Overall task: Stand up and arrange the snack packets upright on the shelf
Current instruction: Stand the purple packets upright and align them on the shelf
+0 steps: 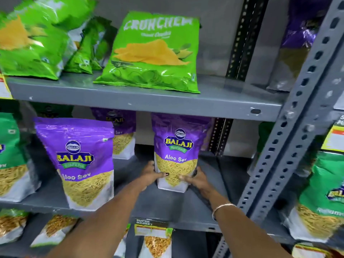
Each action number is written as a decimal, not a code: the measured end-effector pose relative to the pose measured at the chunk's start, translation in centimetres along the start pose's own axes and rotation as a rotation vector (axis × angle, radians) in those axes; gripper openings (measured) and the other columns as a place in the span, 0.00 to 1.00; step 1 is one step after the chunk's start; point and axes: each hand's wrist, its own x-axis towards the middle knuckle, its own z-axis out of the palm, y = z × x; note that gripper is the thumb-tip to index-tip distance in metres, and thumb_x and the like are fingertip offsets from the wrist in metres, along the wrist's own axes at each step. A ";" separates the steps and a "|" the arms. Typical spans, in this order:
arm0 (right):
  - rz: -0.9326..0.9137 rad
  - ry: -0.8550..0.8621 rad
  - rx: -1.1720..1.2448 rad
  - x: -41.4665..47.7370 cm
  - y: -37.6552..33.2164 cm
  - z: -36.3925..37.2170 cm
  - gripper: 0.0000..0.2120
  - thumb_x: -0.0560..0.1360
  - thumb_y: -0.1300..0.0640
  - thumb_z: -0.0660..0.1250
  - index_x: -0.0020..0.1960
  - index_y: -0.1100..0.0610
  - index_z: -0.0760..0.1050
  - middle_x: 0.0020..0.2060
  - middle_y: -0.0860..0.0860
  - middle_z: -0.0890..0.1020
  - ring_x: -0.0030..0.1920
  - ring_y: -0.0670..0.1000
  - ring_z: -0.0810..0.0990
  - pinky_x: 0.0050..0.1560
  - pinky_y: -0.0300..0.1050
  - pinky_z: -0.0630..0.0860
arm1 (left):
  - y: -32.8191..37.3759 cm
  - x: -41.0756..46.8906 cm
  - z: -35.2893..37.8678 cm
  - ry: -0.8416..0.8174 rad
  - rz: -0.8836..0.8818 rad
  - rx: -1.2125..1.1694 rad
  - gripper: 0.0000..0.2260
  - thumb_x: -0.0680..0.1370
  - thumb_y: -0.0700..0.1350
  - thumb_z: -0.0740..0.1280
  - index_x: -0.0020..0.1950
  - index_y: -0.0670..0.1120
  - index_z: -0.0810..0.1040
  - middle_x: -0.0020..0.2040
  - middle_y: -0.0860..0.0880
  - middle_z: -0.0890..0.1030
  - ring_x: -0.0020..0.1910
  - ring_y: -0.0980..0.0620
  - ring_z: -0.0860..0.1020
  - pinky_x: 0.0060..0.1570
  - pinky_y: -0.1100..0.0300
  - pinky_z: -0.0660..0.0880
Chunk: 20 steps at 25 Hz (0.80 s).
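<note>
A grey metal shelving unit [145, 103] fills the view, braced at the right by a perforated upright [290, 131]. On the upper shelf a green Crunchem packet [152, 53] is stood upright, with more green packets [37, 38] crowded at the left. On the middle shelf [167, 203] a purple Balaji Aloo Sev packet [83, 161] is stood near the front edge, and another [121, 135] is seen behind it. Further right, a third purple Aloo Sev packet [176, 151] is held upright on that shelf, clasped at its lower sides between the left hand [150, 175] and the right hand [197, 180], fingers curled against it. A thin bangle [221, 206] is worn on the right wrist.
</note>
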 end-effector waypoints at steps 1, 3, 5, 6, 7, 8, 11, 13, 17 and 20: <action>-0.008 -0.004 0.036 0.0 0.2 -0.1 0.18 0.67 0.80 0.65 0.42 0.58 0.73 0.31 0.43 0.83 0.27 0.34 0.80 0.29 0.26 0.75 | 0.0 -0.3 0.1 0.028 -0.007 -0.001 0.18 0.68 0.32 0.73 0.50 0.44 0.68 0.54 0.39 0.78 0.53 0.45 0.78 0.53 0.53 0.75; -0.043 0.019 0.022 -0.3 1.0 -0.5 0.18 0.67 0.77 0.68 0.41 0.54 0.73 0.37 0.48 0.81 0.34 0.40 0.83 0.32 0.26 0.76 | 0.2 -1.5 0.3 0.056 -0.016 0.041 0.16 0.69 0.31 0.72 0.41 0.47 0.67 0.44 0.46 0.79 0.43 0.50 0.77 0.43 0.61 0.74; -0.037 0.015 -0.041 -1.5 1.3 -0.7 0.17 0.65 0.73 0.72 0.42 0.53 0.74 0.42 0.52 0.81 0.45 0.51 0.81 0.41 0.30 0.79 | 0.2 -3.4 0.4 0.067 -0.021 0.087 0.17 0.69 0.31 0.72 0.38 0.48 0.67 0.40 0.49 0.78 0.40 0.52 0.76 0.40 0.63 0.73; -0.032 0.013 -0.055 -2.4 1.4 -0.7 0.17 0.64 0.71 0.74 0.44 0.53 0.74 0.44 0.54 0.82 0.47 0.53 0.80 0.46 0.35 0.80 | 0.0 -4.1 0.5 0.067 -0.026 0.096 0.17 0.69 0.31 0.72 0.38 0.49 0.67 0.42 0.47 0.78 0.41 0.52 0.76 0.42 0.61 0.74; -0.030 0.006 -0.065 -3.0 1.7 -0.8 0.17 0.63 0.70 0.75 0.45 0.54 0.75 0.46 0.55 0.82 0.48 0.54 0.80 0.51 0.40 0.81 | -0.2 -4.9 0.4 0.069 -0.030 0.108 0.17 0.68 0.31 0.72 0.38 0.49 0.67 0.45 0.44 0.79 0.43 0.51 0.77 0.45 0.56 0.76; -0.025 0.007 -0.076 -3.8 1.7 -0.8 0.18 0.63 0.69 0.75 0.47 0.54 0.75 0.48 0.55 0.82 0.48 0.53 0.80 0.52 0.42 0.80 | -0.5 -5.7 0.4 0.079 -0.029 0.129 0.16 0.68 0.33 0.73 0.38 0.49 0.68 0.48 0.43 0.78 0.46 0.50 0.77 0.50 0.52 0.76; -0.012 0.027 -0.108 -5.8 1.9 -0.7 0.24 0.63 0.66 0.77 0.56 0.62 0.73 0.56 0.57 0.81 0.56 0.55 0.80 0.56 0.44 0.79 | -0.8 -7.9 0.1 0.080 -0.025 0.263 0.13 0.67 0.40 0.75 0.44 0.46 0.71 0.52 0.44 0.80 0.52 0.47 0.78 0.53 0.54 0.74; 0.009 0.043 -0.130 -6.8 2.0 -0.5 0.31 0.61 0.62 0.78 0.61 0.63 0.72 0.59 0.59 0.80 0.60 0.58 0.79 0.62 0.53 0.76 | -0.5 -9.1 0.1 0.089 -0.025 0.307 0.16 0.67 0.43 0.76 0.49 0.45 0.72 0.56 0.43 0.81 0.54 0.46 0.78 0.53 0.56 0.73; 0.012 0.070 -0.154 -7.4 2.4 -0.4 0.38 0.54 0.52 0.80 0.61 0.60 0.72 0.58 0.57 0.81 0.60 0.56 0.79 0.64 0.57 0.75 | -0.4 -10.3 0.2 0.086 -0.036 0.307 0.17 0.68 0.43 0.75 0.52 0.43 0.74 0.59 0.41 0.80 0.58 0.45 0.78 0.57 0.55 0.74; 0.026 0.056 -0.177 -7.2 3.0 -0.4 0.39 0.54 0.50 0.81 0.62 0.60 0.71 0.58 0.56 0.81 0.59 0.55 0.79 0.64 0.57 0.75 | -0.3 -10.6 0.1 0.059 -0.044 0.328 0.21 0.69 0.44 0.74 0.58 0.40 0.73 0.62 0.42 0.79 0.61 0.44 0.77 0.60 0.54 0.74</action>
